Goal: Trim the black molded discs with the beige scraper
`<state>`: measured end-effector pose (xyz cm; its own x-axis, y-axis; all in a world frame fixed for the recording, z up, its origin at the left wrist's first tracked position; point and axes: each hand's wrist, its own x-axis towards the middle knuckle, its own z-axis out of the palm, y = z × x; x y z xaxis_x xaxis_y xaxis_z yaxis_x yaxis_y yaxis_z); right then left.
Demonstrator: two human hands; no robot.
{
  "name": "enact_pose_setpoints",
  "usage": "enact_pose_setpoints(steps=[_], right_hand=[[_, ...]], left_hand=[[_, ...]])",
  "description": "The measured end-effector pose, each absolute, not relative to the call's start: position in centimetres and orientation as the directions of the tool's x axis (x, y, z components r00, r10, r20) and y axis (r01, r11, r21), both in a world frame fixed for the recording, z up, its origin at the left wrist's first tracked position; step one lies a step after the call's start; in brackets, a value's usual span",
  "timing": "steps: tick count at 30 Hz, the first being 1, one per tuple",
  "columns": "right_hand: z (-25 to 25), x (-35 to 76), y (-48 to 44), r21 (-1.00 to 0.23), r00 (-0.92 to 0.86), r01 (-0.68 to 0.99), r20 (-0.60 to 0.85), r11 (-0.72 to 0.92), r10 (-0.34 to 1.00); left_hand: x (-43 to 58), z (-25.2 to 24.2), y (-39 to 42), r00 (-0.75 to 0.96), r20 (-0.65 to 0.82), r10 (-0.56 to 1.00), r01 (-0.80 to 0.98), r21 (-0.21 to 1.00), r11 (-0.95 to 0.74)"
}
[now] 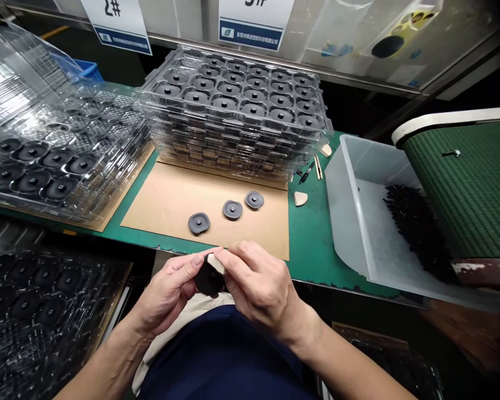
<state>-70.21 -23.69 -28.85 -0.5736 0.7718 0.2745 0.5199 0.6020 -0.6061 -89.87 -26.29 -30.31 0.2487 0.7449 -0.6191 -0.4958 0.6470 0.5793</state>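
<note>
Both hands meet just in front of the table's near edge, over my lap. My left hand (173, 289) is closed round a black round rubber disc (207, 280), gripping it from the left. My right hand (256, 283) pinches a small pale wedge-shaped tool (215, 262) against the top of that disc. Three more grey-black discs (232, 209) lie in a slanted row on a brown cardboard sheet (170, 203) just beyond the hands.
A tall stack of clear trays (237, 119) filled with discs stands behind the cardboard. More clear trays (54, 150) sit at left, and another tray (37, 311) lies lower left. A white bin (354, 222) with black parts and a green conveyor (470, 183) stand at right. Another pale wedge (300, 198) lies on the green mat.
</note>
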Motion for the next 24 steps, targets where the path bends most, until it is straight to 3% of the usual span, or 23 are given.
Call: enact_pose_setpoints(steps=[2, 6, 8, 10, 12, 14, 16, 18, 20, 22, 24], right_hand=[[-28.9, -70.6, -23.8, -0.648, -0.503, 0.527, 0.283, 0.55, 0.816], [-29.2, -71.2, -24.2, -0.771, -0.408, 0.538, 0.117, 0.342, 0.906], [-29.1, -71.1, -24.0, -0.727, -0.448, 0.558, 0.141, 0.4, 0.883], [-28.9, -70.9, -23.6, -0.652, -0.532, 0.522, 0.256, 0.551, 0.807], [-28.7, -71.0, -23.2, -0.615, -0.567, 0.473, 0.336, 0.631, 0.752], [-28.5, -71.4, -23.2, -0.697, -0.474, 0.482, 0.302, 0.531, 0.827], [-28.6, -71.9, -23.6, -0.84, -0.375, 0.45, 0.129, 0.302, 0.918], [-28.7, -72.3, -24.0, -0.905, -0.369, 0.391, 0.011, 0.166, 0.929], [-28.9, -72.2, -24.0, -0.882, -0.381, 0.418, 0.049, 0.219, 0.923], [-28.9, -71.7, -23.5, -0.794, -0.425, 0.475, 0.171, 0.38, 0.889], [-28.7, -71.1, -22.8, -0.687, -0.573, 0.447, 0.272, 0.573, 0.773]], left_hand=[[-89.7, -30.1, -26.3, 0.167, -0.611, 0.774, -0.553, 0.592, 0.586], [-90.0, -29.9, -26.3, -0.005, -0.602, 0.799, -0.59, 0.646, 0.484], [-90.4, -30.2, -26.3, 0.087, -0.609, 0.788, -0.549, 0.631, 0.548], [-90.5, -30.4, -26.3, 0.228, -0.608, 0.76, -0.499, 0.598, 0.628], [-90.3, -30.5, -26.3, 0.25, -0.593, 0.766, -0.516, 0.588, 0.623], [-89.9, -30.3, -26.4, 0.111, -0.568, 0.816, -0.581, 0.629, 0.516], [-89.5, -30.1, -26.4, -0.062, -0.522, 0.85, -0.608, 0.696, 0.383], [-89.5, -30.0, -26.4, -0.122, -0.487, 0.865, -0.59, 0.736, 0.331], [-89.8, -30.1, -26.4, -0.061, -0.5, 0.864, -0.558, 0.735, 0.386], [-90.4, -30.4, -26.5, 0.07, -0.543, 0.837, -0.517, 0.697, 0.496], [-90.8, -30.7, -26.5, 0.223, -0.581, 0.783, -0.495, 0.624, 0.604]])
